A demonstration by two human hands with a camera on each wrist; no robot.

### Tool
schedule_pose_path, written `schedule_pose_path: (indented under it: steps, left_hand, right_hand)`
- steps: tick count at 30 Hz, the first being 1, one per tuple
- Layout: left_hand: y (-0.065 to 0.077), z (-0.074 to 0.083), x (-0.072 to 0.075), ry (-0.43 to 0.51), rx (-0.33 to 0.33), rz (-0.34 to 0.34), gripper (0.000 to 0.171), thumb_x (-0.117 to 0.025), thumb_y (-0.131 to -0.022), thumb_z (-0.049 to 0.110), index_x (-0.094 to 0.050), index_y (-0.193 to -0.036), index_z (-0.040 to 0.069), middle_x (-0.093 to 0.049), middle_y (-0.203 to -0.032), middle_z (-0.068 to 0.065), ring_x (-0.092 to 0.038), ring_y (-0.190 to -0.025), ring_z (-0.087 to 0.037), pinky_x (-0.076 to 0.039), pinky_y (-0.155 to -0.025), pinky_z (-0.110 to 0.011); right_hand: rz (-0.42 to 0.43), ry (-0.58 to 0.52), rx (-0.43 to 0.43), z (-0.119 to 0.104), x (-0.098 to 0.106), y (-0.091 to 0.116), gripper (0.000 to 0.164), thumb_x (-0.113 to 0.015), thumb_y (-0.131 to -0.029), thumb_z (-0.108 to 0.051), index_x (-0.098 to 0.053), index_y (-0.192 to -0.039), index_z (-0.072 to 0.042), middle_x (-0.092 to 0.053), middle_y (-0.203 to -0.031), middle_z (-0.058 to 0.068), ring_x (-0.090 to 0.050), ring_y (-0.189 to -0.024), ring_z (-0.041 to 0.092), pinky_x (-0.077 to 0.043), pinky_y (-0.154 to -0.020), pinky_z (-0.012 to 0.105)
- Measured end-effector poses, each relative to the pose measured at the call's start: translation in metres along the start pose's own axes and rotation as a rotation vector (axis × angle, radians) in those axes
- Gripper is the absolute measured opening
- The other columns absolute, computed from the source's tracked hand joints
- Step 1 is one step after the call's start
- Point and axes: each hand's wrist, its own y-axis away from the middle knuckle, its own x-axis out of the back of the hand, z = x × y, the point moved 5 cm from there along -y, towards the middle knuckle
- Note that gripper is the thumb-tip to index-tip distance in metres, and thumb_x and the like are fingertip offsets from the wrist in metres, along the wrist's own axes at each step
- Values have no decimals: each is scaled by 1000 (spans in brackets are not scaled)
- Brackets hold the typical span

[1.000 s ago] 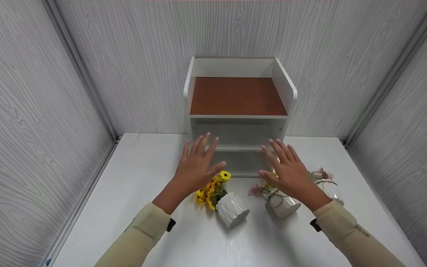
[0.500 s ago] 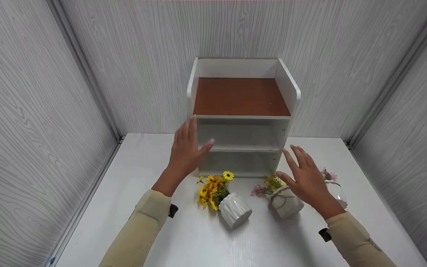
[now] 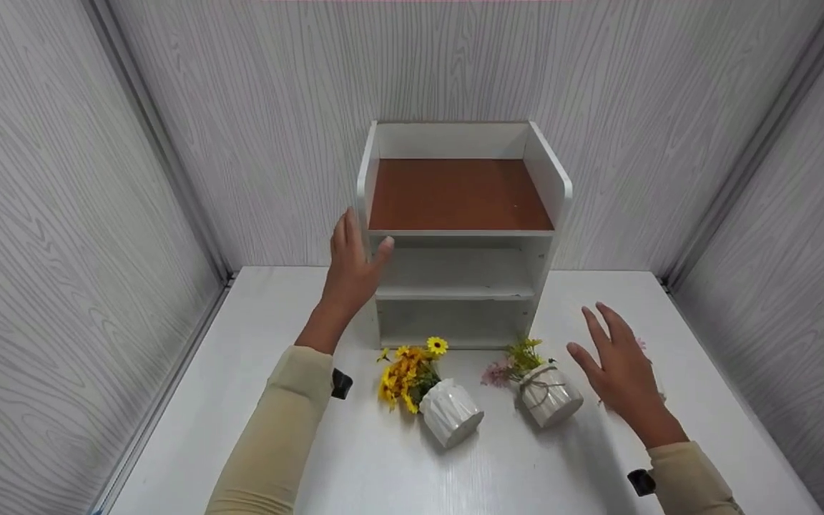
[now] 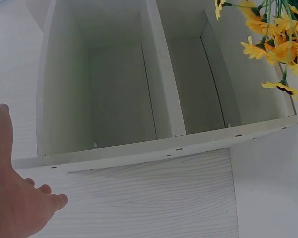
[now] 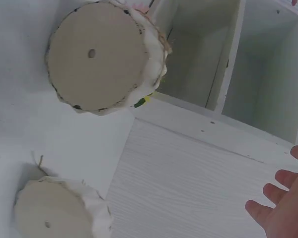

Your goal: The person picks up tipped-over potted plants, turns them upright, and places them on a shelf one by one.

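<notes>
My left hand (image 3: 351, 275) is raised by the upper left side of a small white shelf unit (image 3: 455, 294), its fingers extended and thumb apart. Whether it touches the panel I cannot tell. Spread fingers show on my right hand (image 3: 623, 375), which hovers over the table's right part and holds nothing. A white ribbed pot (image 3: 449, 413) with yellow-orange artificial flowers (image 3: 405, 375) lies on its side before the shelf. To its right lies a twine-tied pot (image 3: 551, 400) with pink and yellow-green flowers. My right hand mostly hides a third pot, whose base (image 5: 49, 213) shows in the right wrist view.
The shelf unit has a brown top board (image 3: 460, 193) between raised sides and two compartments below. It stands against the grey wood-grain back wall (image 3: 297, 143). Side walls (image 3: 47, 286) bound the white table (image 3: 197, 429) at left and right.
My left hand has moved left and up, from before the compartments to the shelf's left side. My right hand has moved right and down, away from the twine-tied pot.
</notes>
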Motion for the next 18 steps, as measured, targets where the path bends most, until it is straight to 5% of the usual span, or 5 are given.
schedule_pose_path:
  steps: [8,18]
  left_hand:
    - [-9,1,-4,104,-48,88,79,-44,-103,53,-11,-162,12,-21,-164,-11,-26,-152,-27,-27,-121,-50]
    - [-18,-5,-8,173,-94,238,66,-45,-106,42,-25,-157,6,-39,-152,-12,-44,-140,-25,-40,-113,-45]
  right_hand:
    - [3,-65,-148,26,-6,23,69,-51,-104,-47,-29,-159,-12,-23,-163,19,-30,-144,47,-33,-102,72]
    - [19,-98,-273,64,-8,47,69,-50,-104,-47,-29,-158,-8,-23,-161,26,-27,-143,51,-34,-94,76]
